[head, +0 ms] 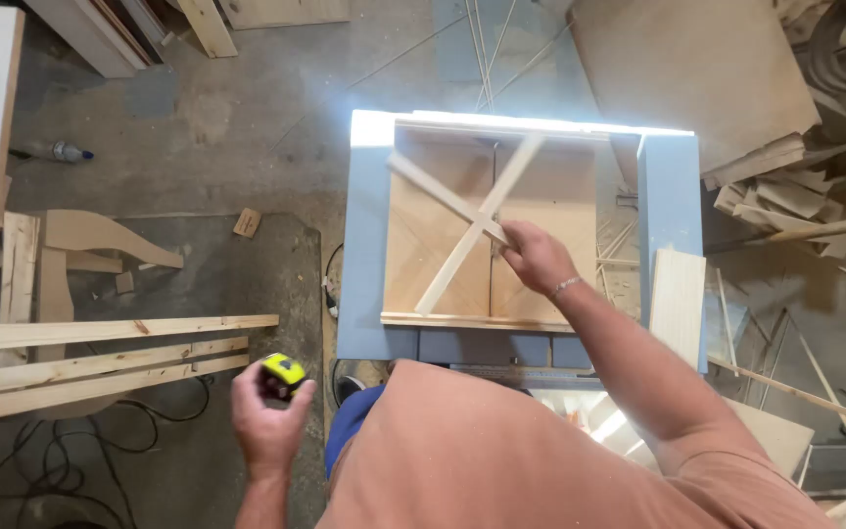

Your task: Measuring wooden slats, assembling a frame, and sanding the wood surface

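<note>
R hand (pixel 538 257) fingers pinched on the crossing of two thin wood strips (pixel 477 223), which lie as an X on the wood sled (pixel 423 250) atop the blue saw table (pixel 671 201). L hand (pixel 268 421), near-left, fingers curled tight round a yellow tape measure (pixel 284 370). Long boards (pixel 100 358) lie further left.

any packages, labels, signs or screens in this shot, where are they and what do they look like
No signs, screens or packages show.
Tape measure: held in the left hand, low and left of centre; small, yellow-green and black casing, any label too small to tell.
Bottle: lying on the floor at far left; pale body, dark cap, with a label band too blurred to make out.
Right hand: on the crossed wooden strips, which are bare wood.
</note>
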